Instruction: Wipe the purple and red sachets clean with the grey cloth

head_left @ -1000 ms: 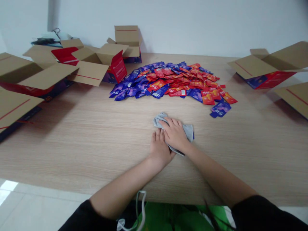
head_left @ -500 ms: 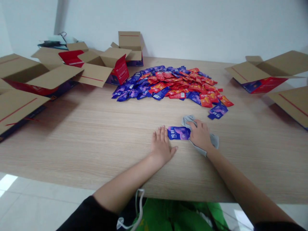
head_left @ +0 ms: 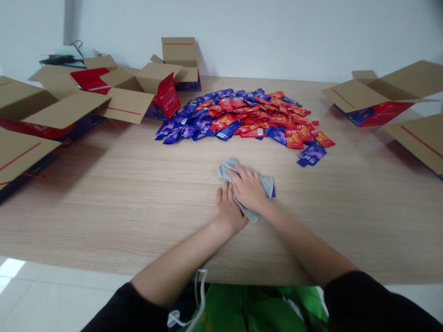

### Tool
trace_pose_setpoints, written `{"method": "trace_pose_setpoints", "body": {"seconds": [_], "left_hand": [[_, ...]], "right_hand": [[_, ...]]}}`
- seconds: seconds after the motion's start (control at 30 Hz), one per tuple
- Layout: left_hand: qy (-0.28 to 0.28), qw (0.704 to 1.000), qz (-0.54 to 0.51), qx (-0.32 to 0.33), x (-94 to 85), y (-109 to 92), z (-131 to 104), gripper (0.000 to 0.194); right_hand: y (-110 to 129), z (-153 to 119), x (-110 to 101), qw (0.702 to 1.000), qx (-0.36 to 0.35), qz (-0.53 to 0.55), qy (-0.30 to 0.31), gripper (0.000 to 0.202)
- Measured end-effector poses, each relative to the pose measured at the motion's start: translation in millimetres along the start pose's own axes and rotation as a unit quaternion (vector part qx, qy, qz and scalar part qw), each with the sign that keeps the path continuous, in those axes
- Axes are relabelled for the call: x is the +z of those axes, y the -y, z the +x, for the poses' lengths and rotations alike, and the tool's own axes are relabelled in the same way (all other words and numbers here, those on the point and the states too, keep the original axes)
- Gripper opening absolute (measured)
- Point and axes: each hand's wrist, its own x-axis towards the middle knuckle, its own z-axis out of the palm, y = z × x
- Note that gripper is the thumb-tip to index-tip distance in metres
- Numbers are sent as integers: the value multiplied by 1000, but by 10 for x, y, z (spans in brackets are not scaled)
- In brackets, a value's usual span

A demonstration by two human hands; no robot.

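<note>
My right hand (head_left: 250, 190) presses a grey cloth (head_left: 266, 185) down over a purple-blue pouch (head_left: 274, 191). Only one corner of that pouch peeks out at the cloth's right edge. Flat on the table, my left hand (head_left: 229, 213) lies with its fingers stretched out, at the left end of the covered pouch. The cloth and the right fingers meet my left hand, and its thumb is partly hidden by them.
A wide pile of red and purple-blue pouches (head_left: 238, 113) lies farther back, with one purple-blue pouch (head_left: 312, 155) at its near right edge. Open cardboard boxes stand on the left (head_left: 129, 106) and the right (head_left: 372, 103) of the wooden table (head_left: 138, 203).
My right hand has slid left with the cloth, from the pouch's right end across to my left hand, covering most of the pouch. My left hand has stayed nearly in place.
</note>
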Motion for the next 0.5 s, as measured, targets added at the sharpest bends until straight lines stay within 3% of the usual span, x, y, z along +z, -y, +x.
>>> {"method": "trace_pose_setpoints", "body": {"seconds": [0.13,0.5], "left_hand": [[3,1000,5,3,-14,-2,-3,89],[-21,1000,11,-10,3,-19,-1,91]], "right_hand": [[27,-92,120,999,-6,-32,27,48],[-170,-211,41,997,39,-64,1,51]]}}
